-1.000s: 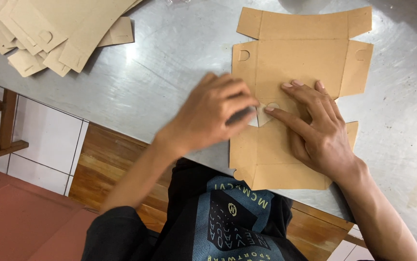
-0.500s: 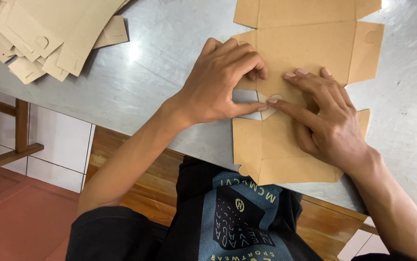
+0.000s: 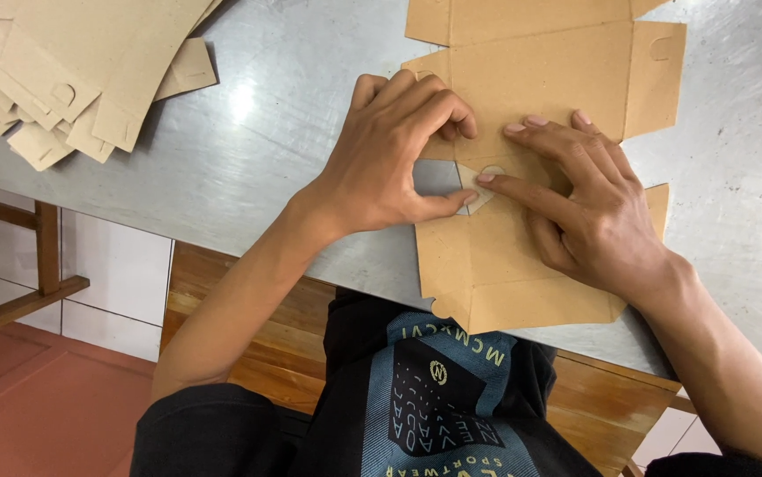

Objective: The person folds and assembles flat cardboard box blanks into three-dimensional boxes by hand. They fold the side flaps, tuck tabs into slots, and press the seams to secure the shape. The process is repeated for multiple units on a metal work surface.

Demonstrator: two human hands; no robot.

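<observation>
Both hands [image 3: 381, 159] press flat cardboard blank [image 3: 531, 79]

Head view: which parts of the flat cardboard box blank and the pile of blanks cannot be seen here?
- Flat box blank: its top is cut off by the upper picture edge.
- Its middle fold area lies hidden under the left hand and right hand.
- Pile of blanks: cut off by the top and left edges; its count is unclear.
</observation>
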